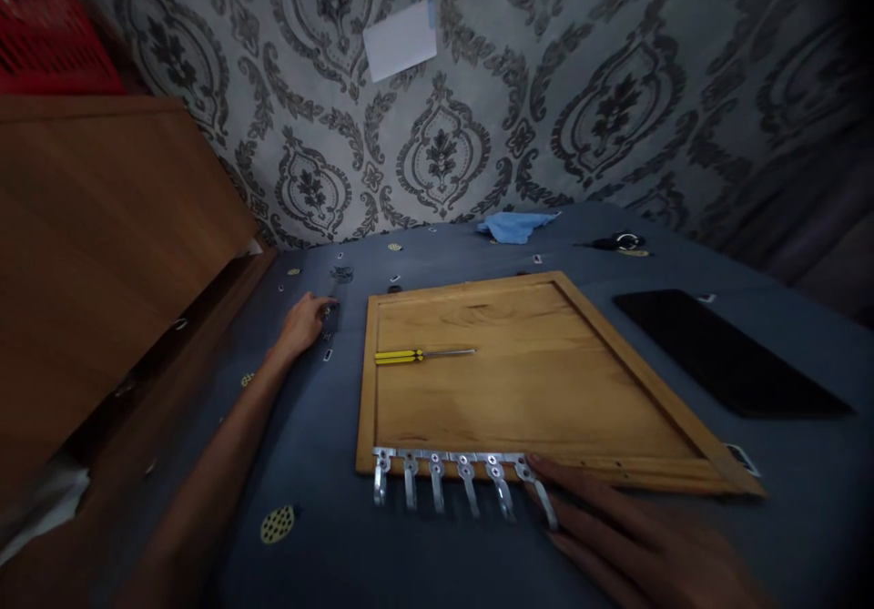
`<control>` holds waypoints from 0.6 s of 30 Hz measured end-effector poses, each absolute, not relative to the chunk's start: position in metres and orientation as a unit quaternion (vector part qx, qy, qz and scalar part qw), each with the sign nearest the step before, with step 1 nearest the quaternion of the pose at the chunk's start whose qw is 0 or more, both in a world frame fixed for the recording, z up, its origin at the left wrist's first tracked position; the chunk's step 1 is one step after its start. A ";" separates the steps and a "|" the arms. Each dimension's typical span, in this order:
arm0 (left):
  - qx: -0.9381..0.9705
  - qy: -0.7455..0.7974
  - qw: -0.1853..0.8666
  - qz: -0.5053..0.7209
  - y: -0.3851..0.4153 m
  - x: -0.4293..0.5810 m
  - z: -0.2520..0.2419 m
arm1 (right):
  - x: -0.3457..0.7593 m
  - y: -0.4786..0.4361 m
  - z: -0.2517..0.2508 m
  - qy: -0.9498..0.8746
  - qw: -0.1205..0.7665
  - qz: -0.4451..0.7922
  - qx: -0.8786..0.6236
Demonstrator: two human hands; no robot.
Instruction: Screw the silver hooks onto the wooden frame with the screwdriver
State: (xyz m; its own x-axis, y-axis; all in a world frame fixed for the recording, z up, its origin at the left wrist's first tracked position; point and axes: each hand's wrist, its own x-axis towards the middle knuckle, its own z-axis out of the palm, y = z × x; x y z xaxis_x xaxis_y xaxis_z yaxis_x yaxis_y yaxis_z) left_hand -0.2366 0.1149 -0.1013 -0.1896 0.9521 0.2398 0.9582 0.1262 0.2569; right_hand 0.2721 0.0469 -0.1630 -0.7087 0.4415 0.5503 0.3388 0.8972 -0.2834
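Note:
A metal hook rack [437, 468] with several hooks lies along the near edge of a framed wooden board [519, 400], hooks hanging over that edge. At the rack's right end is my right hand [635, 527], its fingers stretched around the last hook and pressed against the rack and the board's edge. Left of the board, my left hand [304, 325] reaches down to the bedding with fingertips drawn together by some small dark pieces. Whatever is in those fingertips is too small to make out. A yellow-handled screwdriver [400, 356] rests on the board, tip pointing right.
Blue-grey patterned bedding [314, 463] lies under everything. A black flat panel [730, 350] is right of the board; a blue cloth [515, 227] and a dark tool [618, 242] lie behind. Small metal pieces [341, 273] sit beyond my left hand. A wooden cabinet [116, 254] borders the left.

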 end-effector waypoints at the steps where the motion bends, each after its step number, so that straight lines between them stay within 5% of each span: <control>1: -0.636 -0.750 0.003 -0.179 0.115 -0.237 -0.101 | 0.272 0.047 -0.163 -0.921 0.318 0.079 -0.210; 18: -0.663 -0.733 -0.040 -0.147 0.109 -0.239 -0.083 | 0.261 0.046 -0.132 -0.914 0.343 0.081 -0.202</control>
